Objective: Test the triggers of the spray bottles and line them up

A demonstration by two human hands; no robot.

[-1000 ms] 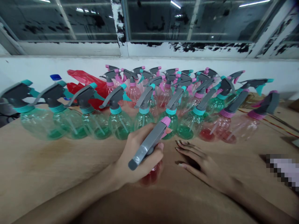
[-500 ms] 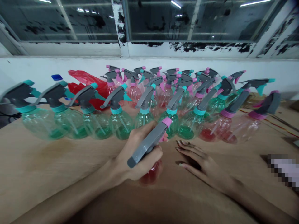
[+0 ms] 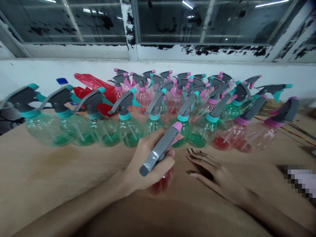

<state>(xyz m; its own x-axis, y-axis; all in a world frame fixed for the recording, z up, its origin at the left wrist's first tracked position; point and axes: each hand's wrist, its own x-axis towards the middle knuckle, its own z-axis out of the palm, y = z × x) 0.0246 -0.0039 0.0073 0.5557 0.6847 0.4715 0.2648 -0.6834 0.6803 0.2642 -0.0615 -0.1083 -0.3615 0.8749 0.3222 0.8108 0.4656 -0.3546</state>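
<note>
Nine spray btls in the front row, approx. We count 7 w/ teal collars (front teal btls [image 3: 129, 131]) and, at the right end, 2 w/ pink collars (front pink btls [image 3: 225, 138]). Teal ones have green liquid low down, pink ones red.

Our L hand [image 3: 148, 161] is closed round the neck/upper body of the held spray btl [image 3: 160, 148]: grey head, pink nozzle tip, red liquid low in the body. Btl is nearer us than the row, about mid-table; nozzle end points away from us and a bit R, rear of the head toward us. Base contact w/ table: can't tell.

Our R hand [image 3: 219, 174] is empty, palm down on the table [image 3: 56, 184], fingers extended and slightly apart, just R of the held btl, not touching it. Front pink btls sit beyond it.

Behind the front row: a cluster of more btls, rear btls [image 3: 176, 98], mixed pink & teal parts, overlapping, so exact no. unclear. Red plastic bag [image 3: 92, 87] behind the L part of the row, w/ a blue cap [image 3: 62, 80] near its L side. Wires [image 3: 293, 131] at far R; pixelated obj. [image 3: 302, 179] at R edge, can't ID. White wall [image 3: 37, 70] and windows [image 3: 202, 23] at back.
</note>
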